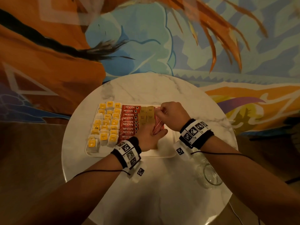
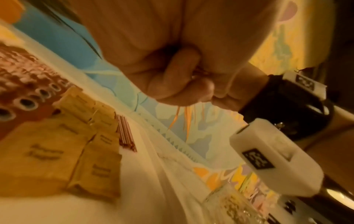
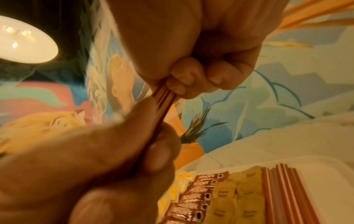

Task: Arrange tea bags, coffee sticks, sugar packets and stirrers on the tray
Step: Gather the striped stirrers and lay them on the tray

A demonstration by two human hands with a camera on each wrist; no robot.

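Observation:
A white tray [image 1: 168, 143] lies on a round marble table [image 1: 146, 88]. Yellow tea bags [image 1: 105, 124] fill its left part, with red coffee sticks [image 1: 129, 122] and then brown sugar packets [image 1: 146, 114] beside them. Both hands hold one bundle of red-and-white stirrers [image 1: 158, 125] over the tray's right part. My left hand [image 1: 151, 137] grips the near end. My right hand [image 1: 170, 114] pinches the far end [image 3: 164, 94]. More stirrers [image 3: 287, 189] lie flat on the tray next to the sugar packets [image 3: 245, 197].
An empty glass jar [image 1: 209, 174] stands on the table near its front right edge, below my right wrist. The tray's right end is bare white. A painted wall rises behind the table. A lit lamp [image 3: 28, 42] hangs overhead.

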